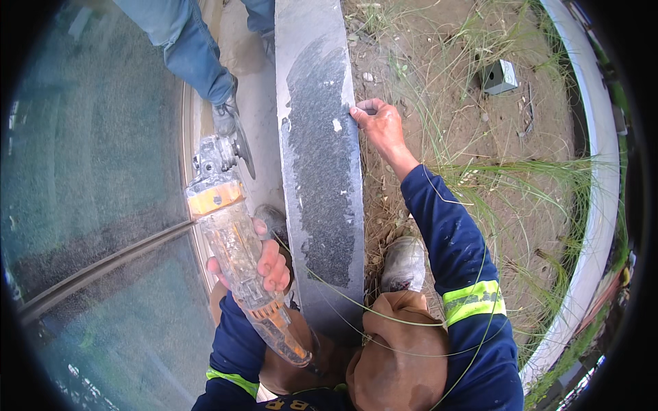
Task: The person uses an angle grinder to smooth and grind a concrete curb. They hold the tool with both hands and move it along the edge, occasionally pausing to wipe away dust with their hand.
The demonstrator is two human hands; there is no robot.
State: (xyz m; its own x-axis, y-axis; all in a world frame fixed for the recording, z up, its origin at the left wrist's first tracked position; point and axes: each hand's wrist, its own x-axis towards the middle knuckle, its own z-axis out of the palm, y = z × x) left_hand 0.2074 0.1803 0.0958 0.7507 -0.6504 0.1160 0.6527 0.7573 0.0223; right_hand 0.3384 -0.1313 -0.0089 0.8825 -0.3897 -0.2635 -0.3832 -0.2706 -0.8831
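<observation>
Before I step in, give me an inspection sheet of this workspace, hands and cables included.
Surface: long stone slab with a rough dark patch inside paler borders.
Job's things: dusty angle grinder; its disc is left of the slab, apart from it.
Clutter: grey box on the soil; thin grass blades cross the right sleeve.
Hands: left hand grips the grinder's body; right hand is at the slab's right edge.
Cables: nothing clearly seen.
Surroundings: glass panels left; another person's legs ahead.

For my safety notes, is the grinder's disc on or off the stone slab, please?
Off: a gap shows between the disc and the slab; the left hand holds the grinder.
</observation>
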